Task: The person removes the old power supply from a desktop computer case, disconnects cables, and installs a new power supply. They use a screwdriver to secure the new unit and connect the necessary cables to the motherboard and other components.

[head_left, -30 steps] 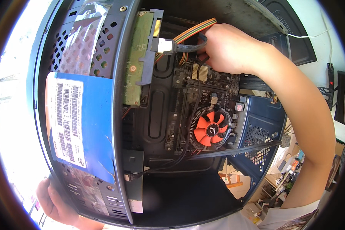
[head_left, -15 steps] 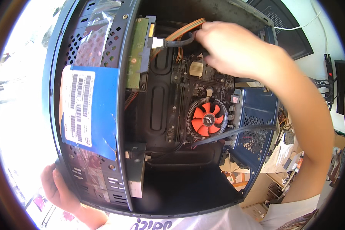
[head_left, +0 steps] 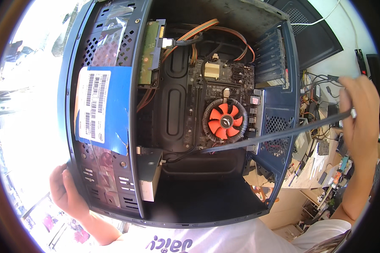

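An open black computer case (head_left: 202, 202) lies in front of me. Inside it are a motherboard (head_left: 236, 80) and a round cooler with a red fan (head_left: 226, 121). Past the case's right edge, my right hand (head_left: 359, 109) is closed around the end of a dark cable (head_left: 287, 131). This cable runs taut across the case, just below the fan. At the lower left, my left hand (head_left: 67, 192) grips the case's outer edge with bent fingers; some fingertips are hidden. A green-board drive (head_left: 150, 55) sits at the upper left with a plug in it.
A blue sheet with a white label (head_left: 93, 107) covers part of the drive bay. Striped wires (head_left: 202, 29) loop along the top of the case. A black side panel (head_left: 312, 33) lies at the upper right. Loose cables (head_left: 321, 84) and small parts crowd the right side.
My right hand has moved from inside the upper part of the case to beyond its right edge, and now holds the dark cable's end. The case has shifted slightly; my left hand stays at its edge.
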The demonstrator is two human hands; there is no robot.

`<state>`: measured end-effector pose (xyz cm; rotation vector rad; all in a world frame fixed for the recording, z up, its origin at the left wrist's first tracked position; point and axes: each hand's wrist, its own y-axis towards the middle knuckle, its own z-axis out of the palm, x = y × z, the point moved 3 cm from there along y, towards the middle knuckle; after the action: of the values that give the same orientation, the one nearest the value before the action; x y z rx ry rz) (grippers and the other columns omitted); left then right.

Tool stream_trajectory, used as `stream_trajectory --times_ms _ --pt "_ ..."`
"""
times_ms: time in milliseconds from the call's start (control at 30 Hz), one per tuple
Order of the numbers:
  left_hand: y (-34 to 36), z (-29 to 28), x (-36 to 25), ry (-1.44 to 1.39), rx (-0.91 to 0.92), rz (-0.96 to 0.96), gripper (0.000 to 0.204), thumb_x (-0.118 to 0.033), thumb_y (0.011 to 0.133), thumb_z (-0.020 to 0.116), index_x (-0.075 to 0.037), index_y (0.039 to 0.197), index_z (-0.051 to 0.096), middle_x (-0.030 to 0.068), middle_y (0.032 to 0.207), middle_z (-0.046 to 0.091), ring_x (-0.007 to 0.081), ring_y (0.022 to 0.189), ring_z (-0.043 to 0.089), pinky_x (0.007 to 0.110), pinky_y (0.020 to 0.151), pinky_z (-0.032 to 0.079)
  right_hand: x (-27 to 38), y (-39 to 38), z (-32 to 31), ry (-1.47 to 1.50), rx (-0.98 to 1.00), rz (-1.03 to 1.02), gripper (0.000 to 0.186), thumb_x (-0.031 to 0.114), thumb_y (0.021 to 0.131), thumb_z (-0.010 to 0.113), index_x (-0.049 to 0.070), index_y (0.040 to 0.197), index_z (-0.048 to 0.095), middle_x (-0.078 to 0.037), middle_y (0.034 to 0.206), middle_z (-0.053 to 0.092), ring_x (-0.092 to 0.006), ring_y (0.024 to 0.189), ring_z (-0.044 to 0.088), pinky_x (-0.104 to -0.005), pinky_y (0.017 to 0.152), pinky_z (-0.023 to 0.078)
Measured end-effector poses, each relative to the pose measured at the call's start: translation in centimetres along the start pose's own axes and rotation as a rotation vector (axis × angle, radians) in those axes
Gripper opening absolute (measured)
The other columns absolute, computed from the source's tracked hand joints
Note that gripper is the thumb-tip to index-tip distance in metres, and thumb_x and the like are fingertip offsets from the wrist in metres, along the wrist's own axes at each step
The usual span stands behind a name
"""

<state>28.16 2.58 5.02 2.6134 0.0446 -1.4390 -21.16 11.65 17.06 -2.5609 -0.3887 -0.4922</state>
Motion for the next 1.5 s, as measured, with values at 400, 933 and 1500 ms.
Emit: stream_trajectory --times_ms 400,933,1500 --pt "0.0 0.0 0.5 0.021 0.000 0.001 0.015 0.000 0.101 0.055 0.005 0.111 0.064 0.0061 0.101 0.066 0.0097 0.091 0.059 0.023 0.083 0.046 0.0 10.1 0.9 0.069 -0.284 -0.019 0.018 0.016 0.089 0.071 -0.002 0.094 0.070 -0.013 0.079 0.056 -0.0277 0.072 0.058 -0.0386 0.068 0.045" --pt "-0.7 -0.5 -0.2 0.202 0.006 0.052 0.016 -0.004 0.102 0.052 0.005 0.109 0.064 0.0048 0.099 0.062 0.0100 0.089 0.056 0.023 0.084 0.044 -5.5 19.1 2.7 0.624 -0.376 0.100 0.021 0.014 0.090 0.071 -0.003 0.102 0.072 -0.012 0.086 0.074 -0.0202 0.081 0.072 -0.0322 0.076 0.055" --pt "-0.8 -0.5 -0.1 0.158 0.028 0.027 0.016 0.000 0.099 0.053 0.006 0.109 0.063 0.0066 0.099 0.064 0.0119 0.090 0.057 0.026 0.084 0.044 -4.3 16.5 3.2 1.506 -0.057 0.046 0.024 0.016 0.095 0.069 -0.004 0.109 0.069 -0.009 0.089 0.070 -0.0192 0.084 0.072 -0.0295 0.072 0.056"
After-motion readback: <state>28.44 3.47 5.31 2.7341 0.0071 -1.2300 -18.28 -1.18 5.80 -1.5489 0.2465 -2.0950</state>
